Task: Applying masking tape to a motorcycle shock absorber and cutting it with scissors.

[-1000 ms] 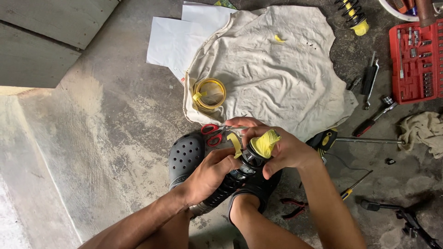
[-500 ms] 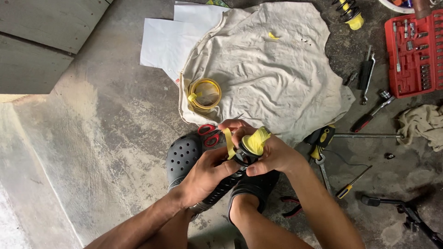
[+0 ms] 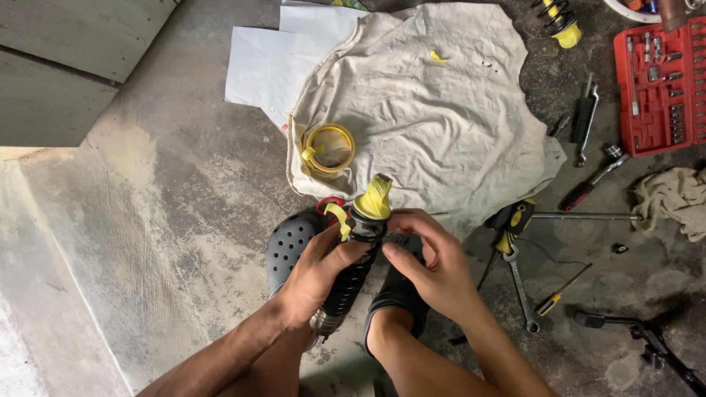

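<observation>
Rough, stained concrete floor [image 3: 147,220] fills the view, with a crumpled beige cloth [image 3: 441,125] spread on it at the far middle and white paper sheets [image 3: 272,66] tucked under its far left edge. On the cloth's near left corner lies a yellow ring [image 3: 329,148].

Near the middle, the left hand [image 3: 312,276] wraps around a black coil-spring shock absorber [image 3: 351,276], fingers closed on the spring body and thumb up near its top. The shock stands tilted, its far end capped by a yellow bump stop [image 3: 375,200], with a yellow strip [image 3: 340,219] hanging just left of the coils. The right hand [image 3: 434,268] sits just right of it, fingers curled toward the top coils and touching them; whether it truly grips them cannot be told.

Below the hands are two feet in black clogs, the left clog [image 3: 290,242] partly hidden.

To the right lie combination wrenches [image 3: 515,279], a small screwdriver [image 3: 562,290], a ratchet handle [image 3: 592,180] and, at the far right, a red socket set case [image 3: 658,84]. A second yellow-tipped shock [image 3: 559,18] rests at the far edge, and a rag [image 3: 673,198] lies at the right.
</observation>
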